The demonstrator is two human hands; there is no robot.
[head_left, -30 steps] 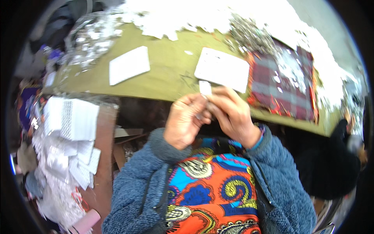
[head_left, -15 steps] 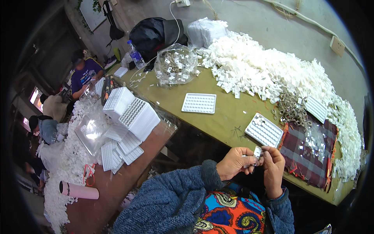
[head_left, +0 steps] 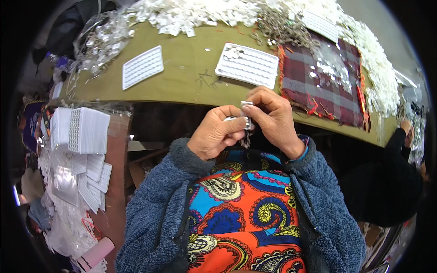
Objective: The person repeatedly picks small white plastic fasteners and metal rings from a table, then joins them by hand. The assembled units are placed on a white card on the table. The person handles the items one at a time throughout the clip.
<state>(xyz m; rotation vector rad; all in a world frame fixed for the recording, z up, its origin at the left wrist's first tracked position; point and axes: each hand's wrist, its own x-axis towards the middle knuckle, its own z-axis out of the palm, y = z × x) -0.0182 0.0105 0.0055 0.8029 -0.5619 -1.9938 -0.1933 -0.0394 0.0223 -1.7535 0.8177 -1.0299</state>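
In front of my chest, above the patterned orange and blue cloth [head_left: 246, 218], my two hands meet. My left hand [head_left: 221, 132] is closed, thumb against fingers, on a small white card [head_left: 247, 122] that has dark marks or slots. Thin strands [head_left: 246, 140] hang below it. At the top of the card, my right hand [head_left: 273, 116] pinches a white end [head_left: 246, 104]; whether this is the same piece I cannot tell. Just beyond my hands, a white tray [head_left: 250, 68] with rows of hollows holds several small round pieces [head_left: 234, 52] in one corner.
White pieces [head_left: 200, 13] lie heaped along the table's far side, beside a tangle of metal chains [head_left: 284, 27]. A plaid cloth [head_left: 314, 86] bears shiny bits. Another tray [head_left: 143, 67] lies left. Stacked trays [head_left: 88, 129] and a pink tumbler [head_left: 96, 253] occupy the side table. A person's hand [head_left: 406, 127] shows far right.
The view has swung right and down, so the table and trays sit further left and higher. My hands remain together at the small white card, with the right fingers now over its top.
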